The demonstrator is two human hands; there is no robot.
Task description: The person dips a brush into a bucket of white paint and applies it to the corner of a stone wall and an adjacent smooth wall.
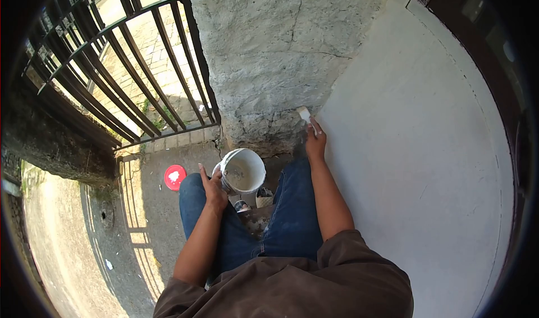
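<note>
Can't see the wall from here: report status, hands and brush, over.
Left hand grips white bucket on knee. Right hand holds brush against rough wall. Red lid on ground, clear.

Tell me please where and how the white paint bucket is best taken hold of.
Probably at the rim, from the person's left side. The white paint bucket stands on the left knee, tilted, its open mouth facing up, and the left hand already holds its left wall just under the rim. No handle is visible. The right hand is busy pressing a paintbrush to the wall.

Left hand [213,187] grips bucket [242,171]; right hand [315,142] presses brush [304,114] to wall [415,149].
</note>
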